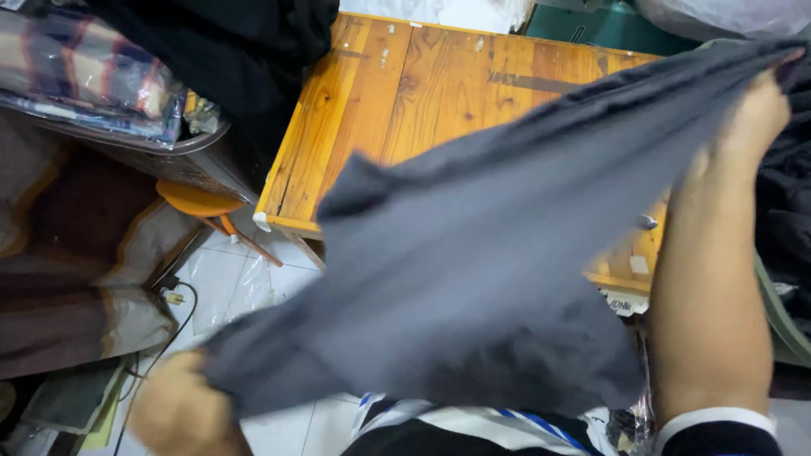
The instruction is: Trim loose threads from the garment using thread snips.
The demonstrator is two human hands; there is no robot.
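Grey cloth stretched taut between two hands over a wooden table.

Nearest, at seven o'clock, the left hand (177,409) bunches one end of the plain dark-grey fabric garment (473,253), blurred; the right hand (752,118), forearm extended toward one o'clock, pinches the opposite edge high, so the cloth hangs spread in the air above the orange-brown pine table (405,84) beyond.

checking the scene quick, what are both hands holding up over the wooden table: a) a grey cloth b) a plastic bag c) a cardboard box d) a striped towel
a: the left hand and the right hand each grip an end of a grey cloth stretched above the wooden table.
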